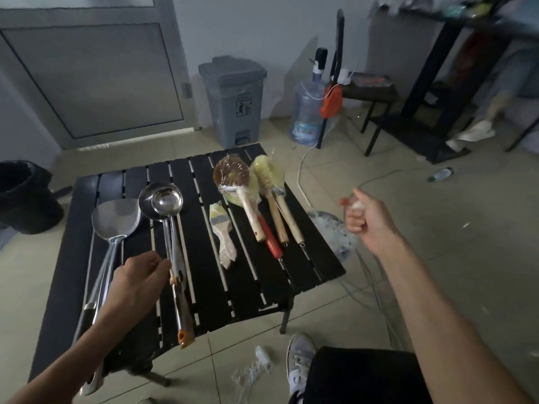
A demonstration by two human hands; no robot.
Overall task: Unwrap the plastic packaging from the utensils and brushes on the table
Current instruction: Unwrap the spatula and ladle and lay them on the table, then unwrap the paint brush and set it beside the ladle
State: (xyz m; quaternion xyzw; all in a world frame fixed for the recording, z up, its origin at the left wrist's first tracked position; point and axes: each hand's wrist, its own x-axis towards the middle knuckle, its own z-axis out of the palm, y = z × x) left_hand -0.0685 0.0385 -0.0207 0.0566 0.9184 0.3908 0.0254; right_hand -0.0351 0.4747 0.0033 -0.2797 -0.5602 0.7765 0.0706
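A person's left hand [140, 277] pinches the steel handle of a ladle [164, 201], whose bowl lies at 12 o'clock from that hand on a black slatted table [210, 287]. The right hand [366, 221], off the table at 3 o'clock, curls round crumpled clear plastic [356, 206]. Plastic-wrapped brushes [256, 188] and a wrapped paintbrush [224, 239] lie at its 9 o'clock, well apart.

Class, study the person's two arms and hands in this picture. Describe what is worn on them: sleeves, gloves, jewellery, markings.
The left forearm and right forearm are bare down to the picture's edge; no sleeve shows. The left hand and right hand wear no gloves. No watch, bracelet or marking shows at either wrist; rings are too small to tell.
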